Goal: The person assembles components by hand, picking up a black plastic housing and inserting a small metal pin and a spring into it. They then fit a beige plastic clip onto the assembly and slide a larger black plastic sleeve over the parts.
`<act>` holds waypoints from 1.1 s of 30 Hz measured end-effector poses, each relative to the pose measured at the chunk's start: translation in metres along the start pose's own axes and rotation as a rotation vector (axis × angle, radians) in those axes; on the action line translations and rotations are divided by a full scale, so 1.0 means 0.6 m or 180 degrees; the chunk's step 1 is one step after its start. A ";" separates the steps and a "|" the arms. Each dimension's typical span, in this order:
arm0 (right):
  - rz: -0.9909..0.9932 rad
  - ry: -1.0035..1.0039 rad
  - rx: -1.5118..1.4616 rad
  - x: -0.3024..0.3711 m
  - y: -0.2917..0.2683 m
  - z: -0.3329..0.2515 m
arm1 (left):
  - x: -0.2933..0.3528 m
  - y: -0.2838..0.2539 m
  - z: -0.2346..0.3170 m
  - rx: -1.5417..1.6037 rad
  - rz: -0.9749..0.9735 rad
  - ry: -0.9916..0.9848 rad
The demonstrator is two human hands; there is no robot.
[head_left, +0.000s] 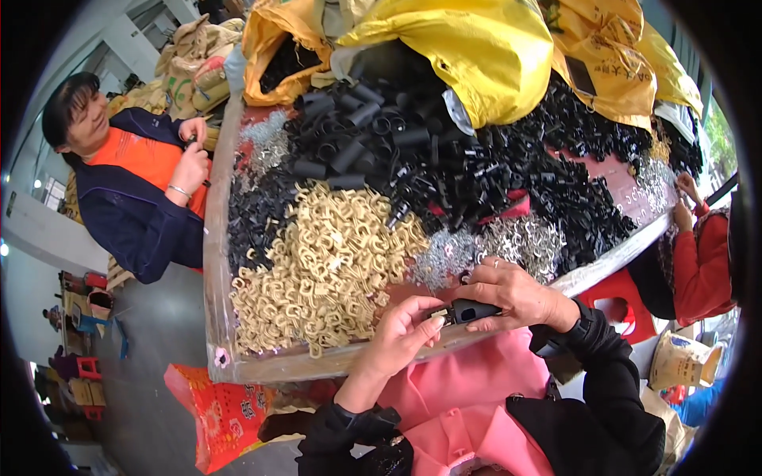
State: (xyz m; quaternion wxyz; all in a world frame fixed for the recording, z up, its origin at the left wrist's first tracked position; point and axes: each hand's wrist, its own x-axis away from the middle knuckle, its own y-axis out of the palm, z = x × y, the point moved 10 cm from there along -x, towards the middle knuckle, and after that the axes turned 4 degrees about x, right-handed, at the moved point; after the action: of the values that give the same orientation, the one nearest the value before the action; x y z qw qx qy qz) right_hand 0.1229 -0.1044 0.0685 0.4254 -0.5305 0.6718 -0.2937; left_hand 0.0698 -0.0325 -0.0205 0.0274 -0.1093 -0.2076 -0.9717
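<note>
Close to the table's near edge, my two hands meet on one black plastic piece (pixel 476 310), rounded and handle-like. My right hand (pixel 516 293) is wrapped over its right end. Thumb and fingertips of my left hand (pixel 403 332) pinch its left end, where a small beige bit shows. The fingers hide part of the piece, so how its ends fit together cannot be made out. Left of my hands spreads a heap of beige plastic clips (pixel 329 246). Just beyond them lie small silver metal pieces (pixel 444 258) and curved metal parts (pixel 528 242).
Black plastic tubes and parts (pixel 413 166) cover the table's middle and far side. Yellow sacks (pixel 484 59) lean over the back. One person (pixel 151 182) stands at the left side; another person's red sleeve (pixel 702 266) is at the right. A wooden rim (pixel 278 367) borders the table.
</note>
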 end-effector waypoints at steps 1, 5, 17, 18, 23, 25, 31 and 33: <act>-0.0017 0.0038 -0.0032 0.004 0.006 0.001 | 0.001 0.003 -0.006 -0.0119 -0.0017 -0.0052; 0.0044 0.0129 -0.0459 0.017 0.026 0.003 | 0.011 0.010 -0.023 -0.0498 0.0019 -0.0215; 0.0076 0.0878 -0.1463 0.034 0.079 0.019 | 0.017 0.000 -0.073 -0.0153 0.0128 -0.0534; 0.0029 0.0991 -0.1451 0.032 0.084 0.021 | 0.015 -0.002 -0.075 -0.0149 0.0122 -0.0538; 0.0038 0.1271 -0.1479 0.038 0.112 0.028 | 0.015 -0.007 -0.089 -0.0070 0.0135 -0.0791; 0.0110 0.1298 -0.1504 0.042 0.122 0.028 | 0.016 -0.009 -0.092 -0.0158 0.0197 -0.0828; 0.0413 0.1641 -0.2097 0.056 0.125 0.038 | 0.008 -0.008 -0.070 -0.0705 0.0074 -0.0232; 0.0456 0.1686 -0.2171 0.059 0.120 0.042 | 0.013 0.001 -0.037 -0.0893 0.0065 0.0372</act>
State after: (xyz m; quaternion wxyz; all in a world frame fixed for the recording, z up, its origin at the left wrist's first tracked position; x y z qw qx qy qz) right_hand 0.1094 -0.1183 -0.0132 0.0582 -0.4990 0.8514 -0.1508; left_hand 0.0581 -0.0421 -0.0382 0.0337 -0.0573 -0.0666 -0.9956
